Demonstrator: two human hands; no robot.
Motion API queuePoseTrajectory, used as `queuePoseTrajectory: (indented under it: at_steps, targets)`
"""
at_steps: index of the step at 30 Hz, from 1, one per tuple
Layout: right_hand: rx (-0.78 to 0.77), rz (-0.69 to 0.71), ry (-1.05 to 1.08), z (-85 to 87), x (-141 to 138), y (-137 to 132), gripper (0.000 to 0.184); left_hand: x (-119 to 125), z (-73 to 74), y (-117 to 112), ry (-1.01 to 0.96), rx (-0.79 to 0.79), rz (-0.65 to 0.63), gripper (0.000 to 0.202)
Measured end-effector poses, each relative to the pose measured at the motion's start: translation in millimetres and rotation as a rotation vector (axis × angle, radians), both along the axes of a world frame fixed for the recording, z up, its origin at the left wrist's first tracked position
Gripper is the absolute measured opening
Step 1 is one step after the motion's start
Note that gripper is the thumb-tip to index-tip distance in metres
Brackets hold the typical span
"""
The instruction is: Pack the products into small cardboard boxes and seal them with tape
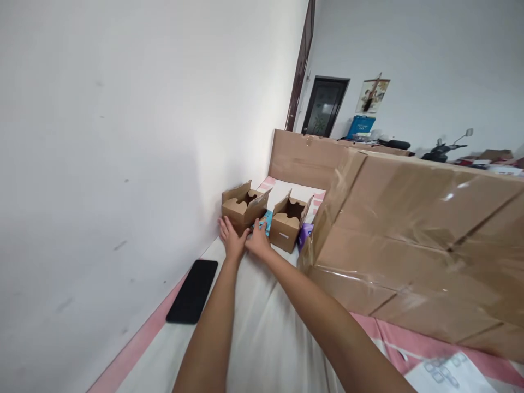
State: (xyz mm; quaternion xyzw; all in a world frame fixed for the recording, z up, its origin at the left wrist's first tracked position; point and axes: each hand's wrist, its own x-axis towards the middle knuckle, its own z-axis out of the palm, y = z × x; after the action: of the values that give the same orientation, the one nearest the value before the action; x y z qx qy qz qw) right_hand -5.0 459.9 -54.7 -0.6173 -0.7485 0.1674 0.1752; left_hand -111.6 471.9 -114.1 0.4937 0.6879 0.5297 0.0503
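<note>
Both my arms reach forward over a white cloth-covered surface (266, 333). My left hand (231, 239) lies with fingers stretched out against the front of a small open cardboard box (242, 206) by the wall. My right hand (258, 240) sits beside it, fingers curled on a teal-blue item (267, 221) lying between that box and a second small open cardboard box (289, 222). How firmly it grips is hard to see. A purple item (305, 234) lies just right of the second box.
A white wall (123, 164) runs along the left. A black phone (192, 291) lies near it on a pink border. A large taped cardboard carton (417, 251) fills the right side, another carton (305, 158) stands behind. A dark door and a scooter are far back.
</note>
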Motion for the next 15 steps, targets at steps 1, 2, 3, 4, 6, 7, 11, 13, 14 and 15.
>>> queuePoseTrajectory:
  at_steps: [1, 2, 3, 4, 6, 7, 11, 13, 14, 15]
  targets:
    - [-0.016, -0.047, -0.053, -1.5, -3, 8, 0.092, 1, -5.1, 2, 0.002, -0.003, 0.001, 0.102]
    - [-0.03, -0.093, -0.104, -3.2, -5, 15, 0.091, 1, -8.5, 3, 0.019, -0.005, -0.003, 0.099]
    - [-0.039, -0.133, -0.147, -5.0, -6, 21, 0.087, 1, -10.4, 2, 0.049, -0.006, -0.016, 0.094]
    - [-0.041, -0.163, -0.172, -6.4, -6, 27, 0.079, 1, -10.9, 1, 0.084, -0.004, -0.037, 0.086]
    - [-0.021, -0.188, -0.165, -7.2, -4, 35, 0.063, 3, -10.0, 0, 0.145, 0.01, -0.095, 0.069]
    - [-0.004, -0.191, -0.155, -6.2, -3, 38, 0.057, 4, -9.4, 1, 0.155, 0.024, -0.124, 0.062]
    - [0.077, -0.188, -0.088, 2.5, 2, 40, 0.05, 3, -7.3, 8, 0.009, 0.098, -0.12, 0.076]
    - [0.147, -0.201, 0.041, 2.3, 1, 35, 0.055, -2, -2.5, 10, -0.057, 0.132, -0.089, 0.09]
    - [0.188, -0.2, 0.136, -0.9, 0, 32, 0.058, -6, 2.1, 9, -0.056, 0.15, -0.084, 0.094]
    - [0.229, -0.19, 0.241, -6.4, -2, 28, 0.061, -10, 8.4, 7, -0.031, 0.166, -0.089, 0.096]
